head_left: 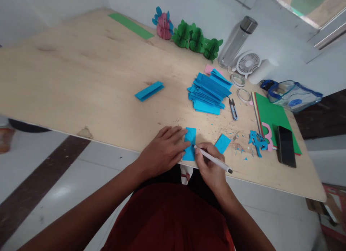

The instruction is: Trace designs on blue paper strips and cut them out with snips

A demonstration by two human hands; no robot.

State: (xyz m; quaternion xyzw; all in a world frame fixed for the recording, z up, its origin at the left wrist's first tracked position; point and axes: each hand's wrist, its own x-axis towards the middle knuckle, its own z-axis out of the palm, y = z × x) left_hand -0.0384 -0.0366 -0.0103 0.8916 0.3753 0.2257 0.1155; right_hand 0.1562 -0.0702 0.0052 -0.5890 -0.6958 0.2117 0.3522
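Note:
A small blue paper strip [190,136] lies at the table's front edge. My left hand [165,149] rests flat on its left side, fingers stretched out over the paper. Between the fingers of my right hand [211,168] is a white pen [214,160], its tip at the strip's right edge. Just right of that hand lies another blue paper piece [223,143], partly covered by it. Farther back sits a heap of folded blue paper strips [208,92], and one folded blue strip [149,91] lies apart to the left.
Thread snips [233,109], tape rolls [244,95], blue cut-outs [258,142], a phone [287,146] and green sheets [275,112] are on the right. Along the wall stand green paper figures [196,40], a pink one [163,26], a bottle [238,42] and a fan [248,63].

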